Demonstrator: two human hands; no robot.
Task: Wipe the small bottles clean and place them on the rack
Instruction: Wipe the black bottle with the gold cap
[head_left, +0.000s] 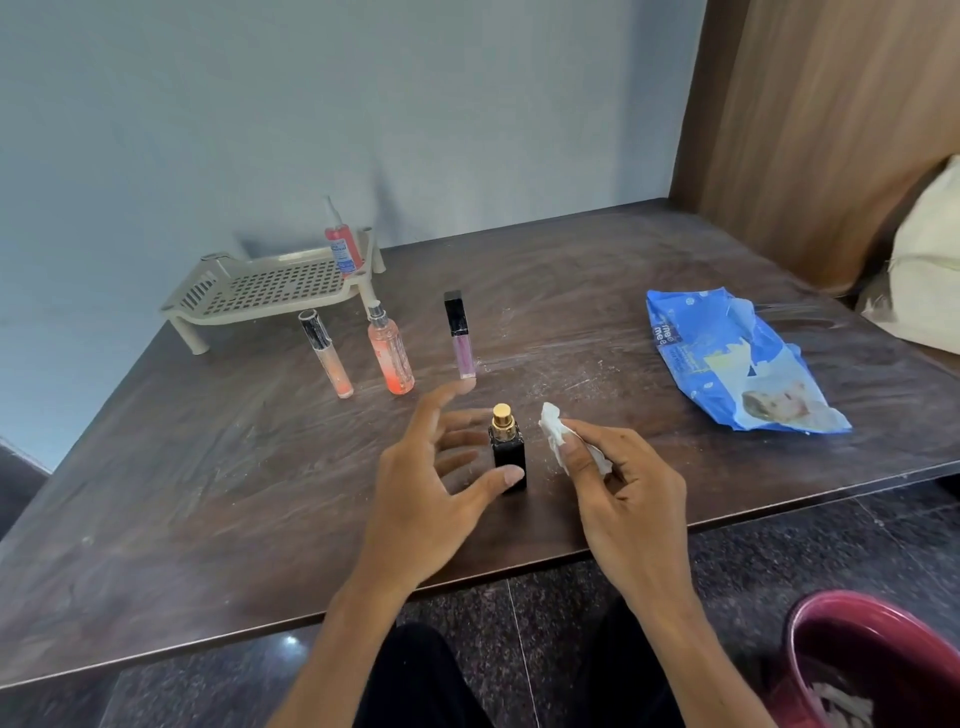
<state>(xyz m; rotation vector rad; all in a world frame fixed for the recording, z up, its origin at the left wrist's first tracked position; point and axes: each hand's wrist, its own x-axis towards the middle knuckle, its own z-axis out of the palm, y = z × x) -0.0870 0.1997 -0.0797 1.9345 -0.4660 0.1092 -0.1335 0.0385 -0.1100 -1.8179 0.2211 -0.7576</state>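
Near the desk's (208, 493) front edge stands one black perfume bottle (509, 457). The left hand (421, 499) is beside it, grip released, thumb touching. The right hand (623, 499) grasps one white wipe (553, 434). Far left, one clear tube (327, 353), one orange spray bottle (390, 353) and one purple tube (460, 338) stand before one rack (249, 291), which holds one red bottle (343, 249). One blue wipes pack (737, 364) lies right.

On table (208, 493) far left, rack (260, 291); spray bottle (343, 249) on it; wipes pack (737, 358) right.

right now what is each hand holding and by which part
Right hand pinches the white wipe by its lower part. Left hand holds nothing, spread open by the black bottle.
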